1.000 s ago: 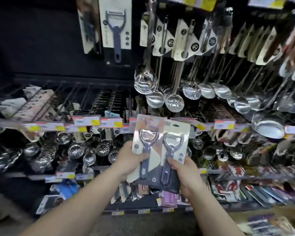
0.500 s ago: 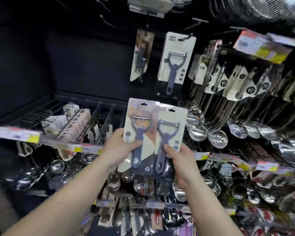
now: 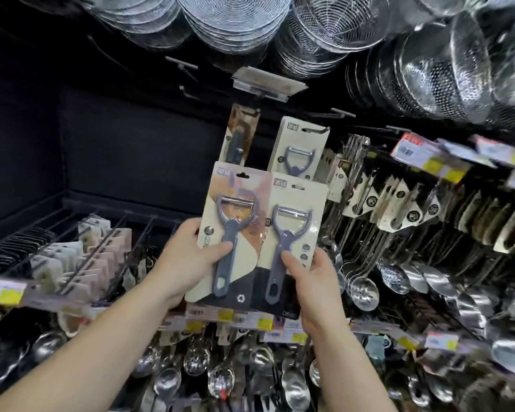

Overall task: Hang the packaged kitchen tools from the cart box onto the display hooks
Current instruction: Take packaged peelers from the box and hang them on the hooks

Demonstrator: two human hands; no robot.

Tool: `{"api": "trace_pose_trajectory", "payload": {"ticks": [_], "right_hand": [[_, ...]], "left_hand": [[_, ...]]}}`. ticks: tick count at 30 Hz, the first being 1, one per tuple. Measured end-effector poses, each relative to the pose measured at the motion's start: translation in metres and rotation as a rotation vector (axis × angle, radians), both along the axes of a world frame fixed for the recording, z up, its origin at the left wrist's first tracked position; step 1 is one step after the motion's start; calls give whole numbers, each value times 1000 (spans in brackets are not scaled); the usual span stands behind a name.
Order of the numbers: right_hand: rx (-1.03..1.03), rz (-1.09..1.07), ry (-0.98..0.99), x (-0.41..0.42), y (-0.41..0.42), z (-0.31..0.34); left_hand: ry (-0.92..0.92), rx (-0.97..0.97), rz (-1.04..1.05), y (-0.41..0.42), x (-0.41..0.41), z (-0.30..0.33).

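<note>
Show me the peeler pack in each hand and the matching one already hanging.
left-hand peeler pack (image 3: 238, 185), head view, upper card.
right-hand peeler pack (image 3: 302, 197), head view, upper card.
hanging peeler pack (image 3: 305, 141), head view, upper card.

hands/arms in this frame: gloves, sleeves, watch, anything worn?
Nothing worn that shows. The left hand and right hand are bare, no gloves, no rings visible. Both forearms are bare down to the frame's bottom edge: no sleeve, watch or band in view. Anything above that is out of frame.

I hold two cream cards (image 3: 295, 203) with black lower corners, each bearing a slate-blue peeler (image 3: 228, 248); silver ladles (image 3: 364, 289) and yellow price tags (image 3: 9, 294) surround them.
</note>
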State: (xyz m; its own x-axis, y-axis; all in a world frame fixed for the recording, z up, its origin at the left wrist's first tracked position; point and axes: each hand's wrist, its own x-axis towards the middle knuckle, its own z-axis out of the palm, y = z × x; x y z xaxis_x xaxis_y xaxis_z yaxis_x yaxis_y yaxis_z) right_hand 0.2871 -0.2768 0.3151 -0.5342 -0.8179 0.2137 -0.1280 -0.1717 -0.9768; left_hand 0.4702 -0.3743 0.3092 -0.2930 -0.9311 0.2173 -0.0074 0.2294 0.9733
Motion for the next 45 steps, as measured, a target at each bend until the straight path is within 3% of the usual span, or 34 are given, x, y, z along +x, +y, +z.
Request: {"api": "trace_pose_trajectory", "payload": {"ticks": [18, 27, 45], "right_hand": [[-184, 141, 43, -48, -33, 72], [-205, 175, 3, -61, -48, 74], [-186, 143, 68, -75, -83, 63]], "left_hand": [[168, -59, 59, -5, -35, 63], [87, -120, 66, 0, -41, 79], [154, -54, 168, 8, -68, 58]]}}
